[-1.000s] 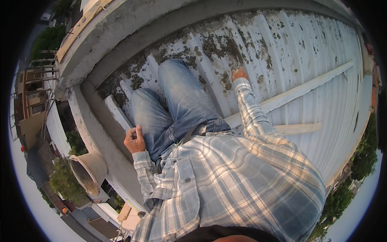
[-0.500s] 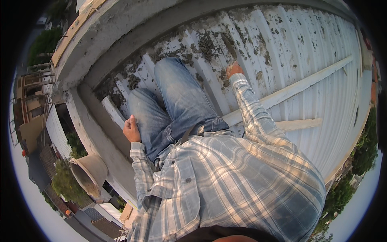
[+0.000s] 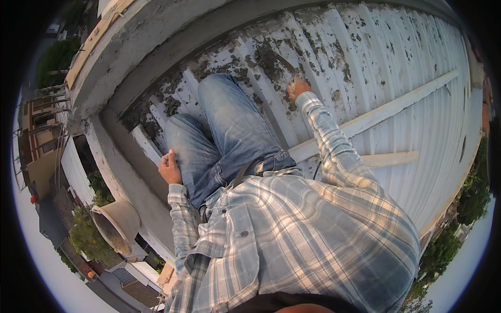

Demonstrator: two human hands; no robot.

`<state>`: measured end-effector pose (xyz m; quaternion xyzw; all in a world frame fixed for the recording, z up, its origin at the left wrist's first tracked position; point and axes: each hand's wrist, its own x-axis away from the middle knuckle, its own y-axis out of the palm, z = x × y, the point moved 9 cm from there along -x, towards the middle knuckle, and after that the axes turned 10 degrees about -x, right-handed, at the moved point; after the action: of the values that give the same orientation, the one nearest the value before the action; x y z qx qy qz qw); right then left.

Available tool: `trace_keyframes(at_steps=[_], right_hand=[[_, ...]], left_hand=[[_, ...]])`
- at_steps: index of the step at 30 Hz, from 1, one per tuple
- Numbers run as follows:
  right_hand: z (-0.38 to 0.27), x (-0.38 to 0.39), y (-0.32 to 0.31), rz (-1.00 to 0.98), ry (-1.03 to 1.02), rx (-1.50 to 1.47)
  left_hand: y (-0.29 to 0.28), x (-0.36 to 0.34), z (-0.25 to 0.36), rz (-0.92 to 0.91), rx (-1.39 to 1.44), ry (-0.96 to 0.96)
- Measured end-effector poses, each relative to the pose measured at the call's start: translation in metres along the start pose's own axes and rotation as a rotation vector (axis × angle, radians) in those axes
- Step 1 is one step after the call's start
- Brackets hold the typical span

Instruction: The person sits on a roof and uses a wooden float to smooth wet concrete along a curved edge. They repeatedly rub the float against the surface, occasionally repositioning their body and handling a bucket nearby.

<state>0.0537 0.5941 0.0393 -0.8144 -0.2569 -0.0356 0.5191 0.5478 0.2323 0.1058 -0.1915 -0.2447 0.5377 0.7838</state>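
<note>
My right hand (image 3: pixel 297 88) is closed around what appears to be the handle of a mortar-smeared trowel. The trowel's dark blade (image 3: pixel 282 61) points away to the far left, low over wet grey mortar (image 3: pixel 267 56) on the white ribbed metal sheet (image 3: pixel 360 47). The handle is mostly hidden in my fingers. My left hand (image 3: pixel 169 168) rests against the side of my left thigh (image 3: pixel 190 156), fingers loosely apart, with nothing seen in it.
A rough concrete wall (image 3: pixel 122 55) borders the sheet at far left, continuing as a ledge (image 3: pixel 117 161). A mortar-stained bucket-shaped container (image 3: pixel 128 219) is by the ledge. Wooden strips (image 3: pixel 389 107) lie across the sheet. Beyond the edge, houses and trees stand lower.
My right hand has shifted slightly left, and the trowel blade has swung leftward over the mortar. My left hand stays on the thigh.
</note>
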Motion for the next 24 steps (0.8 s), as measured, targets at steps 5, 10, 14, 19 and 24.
trace_keyframes(at_steps=[5,10,14,19,24], right_hand=[[0.034,-0.013,-0.042,0.058,0.255,-0.113],[0.027,-0.016,-0.048,-0.035,0.176,-0.037],[0.061,-0.033,-0.104,0.219,0.336,-0.176],[0.091,-0.067,-0.127,0.166,0.351,0.047],[0.085,-0.07,-0.103,0.023,0.361,0.076]], left_hand=[[0.006,-0.001,0.003,0.015,-0.055,0.017],[0.002,0.002,-0.003,0.011,-0.042,0.024],[0.001,-0.003,-0.003,0.026,-0.093,0.028],[0.002,-0.005,-0.009,0.009,-0.072,0.024],[0.008,-0.002,-0.002,0.009,-0.033,0.031]])
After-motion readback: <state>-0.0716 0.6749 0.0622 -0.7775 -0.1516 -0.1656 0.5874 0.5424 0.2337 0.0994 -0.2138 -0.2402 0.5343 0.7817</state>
